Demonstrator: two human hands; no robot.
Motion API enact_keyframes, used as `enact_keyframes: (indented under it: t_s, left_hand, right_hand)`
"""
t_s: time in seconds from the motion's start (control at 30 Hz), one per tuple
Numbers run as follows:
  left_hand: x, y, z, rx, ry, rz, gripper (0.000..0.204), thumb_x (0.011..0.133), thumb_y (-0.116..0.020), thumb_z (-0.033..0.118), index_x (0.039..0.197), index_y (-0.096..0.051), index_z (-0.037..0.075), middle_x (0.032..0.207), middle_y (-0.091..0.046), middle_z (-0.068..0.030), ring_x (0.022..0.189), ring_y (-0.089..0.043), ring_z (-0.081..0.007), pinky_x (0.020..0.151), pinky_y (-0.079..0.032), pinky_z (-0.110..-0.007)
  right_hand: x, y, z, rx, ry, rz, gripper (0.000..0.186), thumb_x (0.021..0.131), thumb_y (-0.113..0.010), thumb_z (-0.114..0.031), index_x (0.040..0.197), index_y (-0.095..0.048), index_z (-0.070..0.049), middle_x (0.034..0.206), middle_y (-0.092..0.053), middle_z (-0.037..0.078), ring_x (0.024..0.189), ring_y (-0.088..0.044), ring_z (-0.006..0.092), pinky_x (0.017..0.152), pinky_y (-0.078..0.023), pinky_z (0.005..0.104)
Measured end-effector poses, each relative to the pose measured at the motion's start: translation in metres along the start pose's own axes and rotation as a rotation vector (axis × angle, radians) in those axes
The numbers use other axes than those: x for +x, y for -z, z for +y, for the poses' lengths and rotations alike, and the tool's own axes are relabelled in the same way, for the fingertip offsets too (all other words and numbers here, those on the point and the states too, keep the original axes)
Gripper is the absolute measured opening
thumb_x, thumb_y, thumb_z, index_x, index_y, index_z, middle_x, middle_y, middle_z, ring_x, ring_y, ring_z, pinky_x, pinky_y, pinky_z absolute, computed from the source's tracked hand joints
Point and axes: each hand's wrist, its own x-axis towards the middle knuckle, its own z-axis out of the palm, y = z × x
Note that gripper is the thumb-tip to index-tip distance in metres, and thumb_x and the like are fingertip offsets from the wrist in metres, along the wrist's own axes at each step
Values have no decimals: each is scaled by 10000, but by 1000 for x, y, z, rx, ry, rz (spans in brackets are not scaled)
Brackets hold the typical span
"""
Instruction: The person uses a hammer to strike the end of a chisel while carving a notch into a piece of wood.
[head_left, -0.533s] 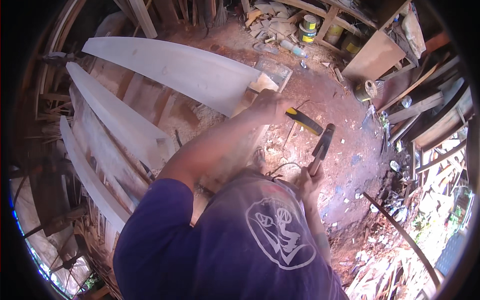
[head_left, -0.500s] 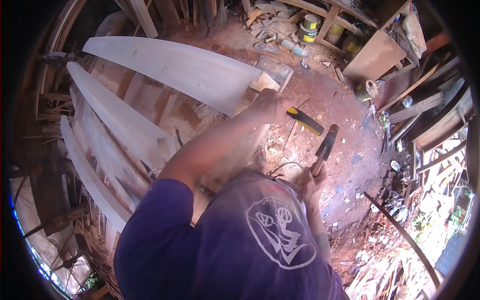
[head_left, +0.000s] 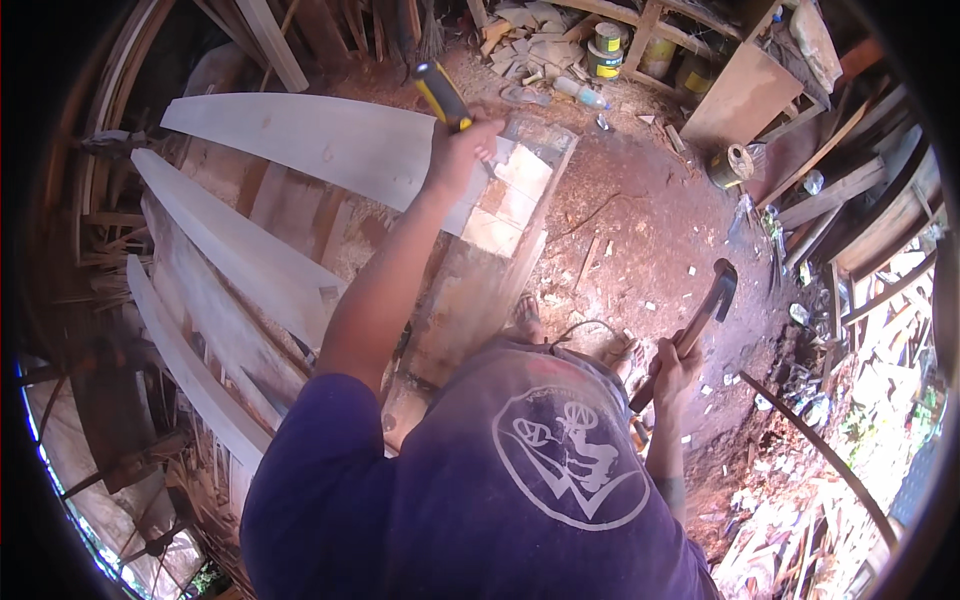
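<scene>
Chisel with a black-and-yellow handle (head_left: 442, 97): tilted, grasped by the left hand (head_left: 464, 158) above the end of a long, tapered, whitish wooden board (head_left: 300, 135); blade contact cannot be told. Raw, pale cut faces show at that end. Right hand (head_left: 678, 372) is closed around a dark-headed hammer with a brown wooden handle (head_left: 718, 295), well apart from the board. Board lies on a worn, dusty wooden platform (head_left: 470, 290). Reddish-brown earthen floor (head_left: 650, 220) carries scattered pale chips; yellow-labelled round cans (head_left: 605, 63) stand beyond, near flat wood offcuts (head_left: 545, 47).
</scene>
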Motion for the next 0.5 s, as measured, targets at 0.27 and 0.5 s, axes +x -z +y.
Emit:
enact_keyframes:
  t_s: [0.27,0.5]
  left_hand:
    - [-46,10,11,504,-72,-146,280,895,-704,178,706,-536,59,683,-501,38,692,-466,-55,651,-359,-245]
    - [-55,-5,3,54,-141,89,118,957,-641,97,1008,-553,37,860,-526,4,806,-485,-85,774,-431,-256]
  right_hand:
    - [8,-14,-27,-149,41,-106,126,848,-609,-37,856,-487,-69,620,-481,-3,450,-445,87,404,-352,253]
    - [7,-31,-61,-318,34,-204,127,832,-624,-116,846,-540,-22,672,-499,20,620,-450,114,562,-396,324]
